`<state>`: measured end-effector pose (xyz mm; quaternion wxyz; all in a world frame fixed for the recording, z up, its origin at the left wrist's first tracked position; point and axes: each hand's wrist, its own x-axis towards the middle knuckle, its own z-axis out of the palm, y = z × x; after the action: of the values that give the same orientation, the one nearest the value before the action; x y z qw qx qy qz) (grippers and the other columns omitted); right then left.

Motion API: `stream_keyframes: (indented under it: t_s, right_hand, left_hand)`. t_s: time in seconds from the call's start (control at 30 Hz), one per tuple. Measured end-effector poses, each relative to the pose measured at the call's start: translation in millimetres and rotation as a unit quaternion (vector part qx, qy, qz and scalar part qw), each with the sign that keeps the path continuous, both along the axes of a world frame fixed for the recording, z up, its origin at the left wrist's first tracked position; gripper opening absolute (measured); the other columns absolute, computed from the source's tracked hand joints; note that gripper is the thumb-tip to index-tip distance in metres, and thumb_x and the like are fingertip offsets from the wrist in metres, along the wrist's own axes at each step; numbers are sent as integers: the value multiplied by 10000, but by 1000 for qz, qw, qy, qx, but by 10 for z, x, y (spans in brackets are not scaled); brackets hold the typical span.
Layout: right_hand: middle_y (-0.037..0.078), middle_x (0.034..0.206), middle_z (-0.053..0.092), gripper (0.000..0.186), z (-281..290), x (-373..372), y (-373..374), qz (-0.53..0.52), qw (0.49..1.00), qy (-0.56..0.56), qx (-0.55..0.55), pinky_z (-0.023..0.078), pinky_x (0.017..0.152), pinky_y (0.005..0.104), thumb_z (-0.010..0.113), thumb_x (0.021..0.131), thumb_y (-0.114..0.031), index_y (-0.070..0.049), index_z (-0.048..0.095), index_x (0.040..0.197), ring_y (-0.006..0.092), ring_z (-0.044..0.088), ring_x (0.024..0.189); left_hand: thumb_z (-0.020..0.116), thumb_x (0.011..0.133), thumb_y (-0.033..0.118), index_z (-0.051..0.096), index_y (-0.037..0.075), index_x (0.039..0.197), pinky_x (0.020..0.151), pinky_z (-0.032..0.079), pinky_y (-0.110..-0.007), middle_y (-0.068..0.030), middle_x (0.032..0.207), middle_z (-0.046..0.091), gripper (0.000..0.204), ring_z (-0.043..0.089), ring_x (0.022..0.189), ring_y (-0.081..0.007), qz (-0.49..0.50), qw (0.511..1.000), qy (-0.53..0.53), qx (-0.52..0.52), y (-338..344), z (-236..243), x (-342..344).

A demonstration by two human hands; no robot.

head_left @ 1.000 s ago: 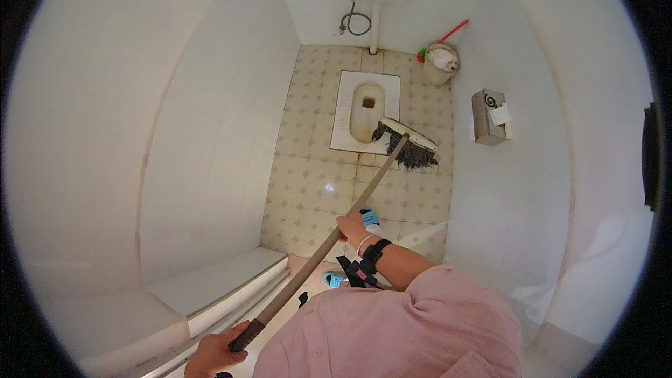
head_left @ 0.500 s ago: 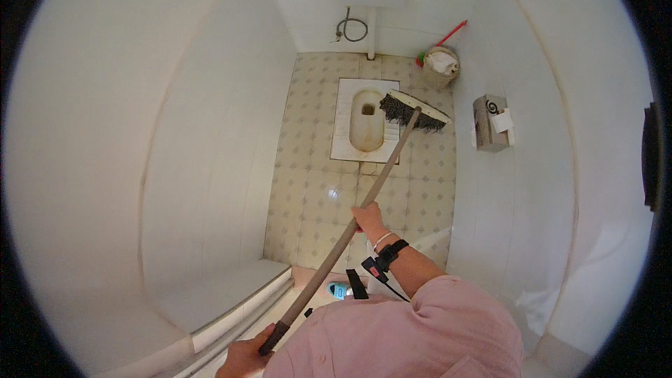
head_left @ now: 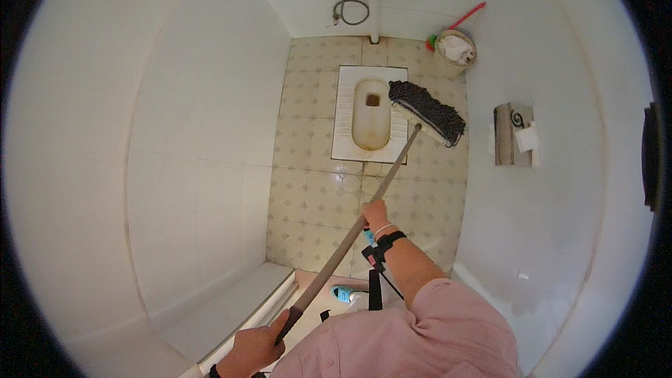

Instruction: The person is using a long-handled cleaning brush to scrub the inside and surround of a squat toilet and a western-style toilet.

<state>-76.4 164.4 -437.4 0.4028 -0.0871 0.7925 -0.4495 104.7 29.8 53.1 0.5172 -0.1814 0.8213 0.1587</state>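
A long-handled flat mop (head_left: pixel 336 257) runs diagonally from my lower left up to the far right. Its wide head carries a dark shaggy pad (head_left: pixel 428 109), tilted so the strands show, over the floor at the right side of a white squat toilet (head_left: pixel 343 122). One end of the pad overlaps the toilet's right rim. My left hand (head_left: pixel 253 344) is closed round the dark grip at the handle's near end. Farther up, my right hand (head_left: pixel 375 214) wraps round the middle of the handle. Whether the pad touches the floor I cannot tell.
White walls close in on both sides. A waste bin (head_left: pixel 456 50) with white paper stands in the far right corner, a red-handled brush (head_left: pixel 467 14) behind it. On the right wall hangs a tissue box (head_left: pixel 513 134). A raised step (head_left: pixel 262 308) lies lower left; a coiled hose (head_left: pixel 351 11) hangs at the back.
The mop head has tipped over: its dark strands, earlier on the near side of the pale bar, now lie on the far side. Both hands keep their hold. The view has shifted slightly.
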Motion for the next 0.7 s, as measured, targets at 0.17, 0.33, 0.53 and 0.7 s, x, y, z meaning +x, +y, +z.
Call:
stream_keyframes:
  t_s: [0.17, 0.33, 0.53, 0.7]
  right_hand:
    - [117, 634, 616, 153, 140, -671, -496, -228, 933, -277, -14, 443, 582, 407, 687, 609, -172, -70, 573, 619, 271, 614, 614]
    - [206, 888, 567, 280, -372, -1272, -628, 324, 910, 210, 153, 517, 598, 377, 547, 796, -110, 122, 475, 935, 282, 599, 762]
    - [177, 784, 589, 229, -785, -2208, -569, -53, 997, 62, -13, 481, 633, 371, 640, 690, -128, 46, 546, 807, 286, 597, 743]
    - [164, 680, 589, 233, -851, -2424, -1028, -14, 985, 171, 8, 470, 677, 347, 674, 672, -151, 30, 570, 775, 322, 594, 720]
  left_hand:
    - [500, 786, 277, 270, 215, 1348, 590, 472, -420, -124, 829, 616, 609, 615, 733, -301, 43, 994, -70, -67, 149, -257, -457]
    - [516, 750, 162, 298, 164, 1324, 420, 411, -402, -94, 626, 576, 613, 574, 522, -268, 28, 993, 102, -56, 30, -526, -630]
    - [518, 752, 172, 314, 184, 1317, 418, 420, -405, -94, 624, 568, 601, 569, 513, -266, 36, 983, 175, -39, -321, -928, -857]
    - [533, 752, 191, 285, 188, 1328, 489, 451, -435, -127, 686, 586, 627, 591, 588, -305, 82, 982, 166, -32, -521, -1142, -719]
